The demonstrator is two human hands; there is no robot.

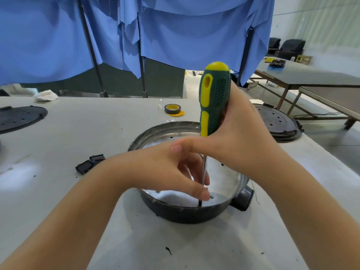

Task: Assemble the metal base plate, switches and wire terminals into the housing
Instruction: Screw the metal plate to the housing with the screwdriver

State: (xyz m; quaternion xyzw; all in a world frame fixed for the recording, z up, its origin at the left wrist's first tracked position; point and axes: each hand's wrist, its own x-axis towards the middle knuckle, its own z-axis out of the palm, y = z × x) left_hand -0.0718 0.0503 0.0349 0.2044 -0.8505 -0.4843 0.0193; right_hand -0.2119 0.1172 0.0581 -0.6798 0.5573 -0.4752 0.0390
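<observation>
Inside the round housing (187, 213), the left hand (165, 168) is pinching the screwdriver (213, 100) shaft near the metal plate (224, 180) while the right hand (245, 137) is gripping its handle; left of the housing, two switches (89, 163) are lying uninstalled, so fastening is likely underway.

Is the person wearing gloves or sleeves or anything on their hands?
No. The left hand and right hand are both bare, with no gloves, rings or watch showing. Both forearms are bare too, with no sleeve in view. The fingers have short, plain nails.
</observation>
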